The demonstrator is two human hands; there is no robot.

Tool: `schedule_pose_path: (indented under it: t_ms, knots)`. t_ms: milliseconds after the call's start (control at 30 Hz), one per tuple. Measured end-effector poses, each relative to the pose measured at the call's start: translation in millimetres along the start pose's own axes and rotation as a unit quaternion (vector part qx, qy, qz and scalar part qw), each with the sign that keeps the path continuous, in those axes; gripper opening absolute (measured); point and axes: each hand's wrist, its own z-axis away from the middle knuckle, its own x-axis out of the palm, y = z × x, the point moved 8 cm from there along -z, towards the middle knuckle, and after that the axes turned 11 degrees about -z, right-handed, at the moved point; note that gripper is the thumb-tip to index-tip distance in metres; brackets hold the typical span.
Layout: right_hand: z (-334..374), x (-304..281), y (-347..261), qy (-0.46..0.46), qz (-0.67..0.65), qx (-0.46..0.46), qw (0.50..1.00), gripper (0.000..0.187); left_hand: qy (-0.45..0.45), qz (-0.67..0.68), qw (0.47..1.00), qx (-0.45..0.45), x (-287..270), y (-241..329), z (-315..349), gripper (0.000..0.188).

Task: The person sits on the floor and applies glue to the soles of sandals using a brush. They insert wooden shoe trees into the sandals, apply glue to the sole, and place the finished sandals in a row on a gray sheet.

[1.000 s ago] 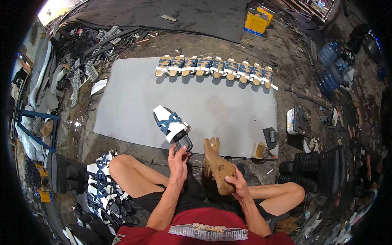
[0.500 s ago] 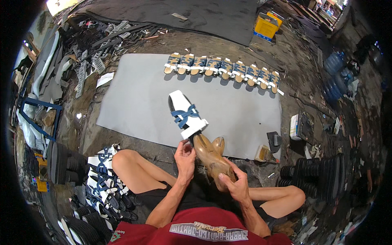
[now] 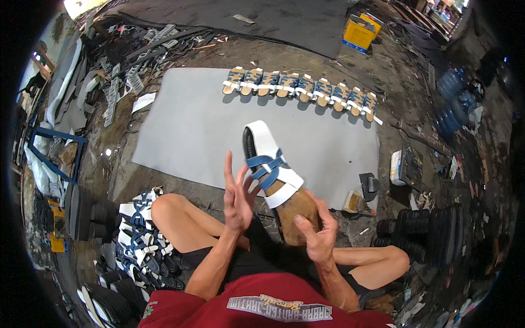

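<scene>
My right hand is closed round the heel end of a brown wooden shoe last, its thumb lying on the last's broad face. Over the last's far part sits a sandal upper with a white band and crossed blue straps. A black sole-like layer shows along its left edge. Beside those straps on the left, my left hand is raised with its fingers spread. Whether its fingertips touch the sandal I cannot tell.
Several strapped sandals on lasts line the far side of a grey sheet. By my left knee lies a pile of blue-and-white uppers. Black soles stand stacked at the right. A yellow box sits far right.
The last has turned over to show its flat brown face, and the sandal upper has swung right and nearer with it. My left hand has come off the upper's near end and opened.
</scene>
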Motion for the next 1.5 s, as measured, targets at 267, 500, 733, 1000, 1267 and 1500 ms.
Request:
schedule_pose_path:
  t_ms: [267, 500, 733, 1000, 1267, 1500]
  knots:
    - [-1.4, 11.1, -14.3, 0.064, 0.227, -0.197, 0.952, 0.05, -0.049, 0.034, 0.98, -0.19, 45.4, -25.4, 4.8, 0.06]
    - [-21.3, 36.4, -3.2, -0.037, 0.083, -0.115, 0.989, 0.055, 0.006, 0.013, 0.97, -0.242, 29.5, -39.1, 8.9, 0.051]
    - [-32.5, 43.6, 32.8, 0.039, 0.017, -0.044, 0.998, 0.035, 0.09, -0.096, 0.964, -0.232, -7.8, -41.3, 14.1, 0.053]
    - [36.5, -12.6, 158.9, 0.079, -0.444, 0.391, 0.802, 0.045, 0.047, -0.047, 0.991, -0.118, -30.1, -66.9, 43.4, 0.106]
    - [52.2, -117.2, 198.0, 0.165, -0.199, 0.295, 0.92, 0.038, 0.064, 0.052, 0.961, -0.265, -14.6, -104.6, 47.0, 0.081]
    - [51.9, -383.7, 308.1, 0.651, -0.259, 0.265, 0.662, 0.04, -0.019, -0.019, 0.884, -0.466, 0.8, -125.8, 94.1, 0.081]
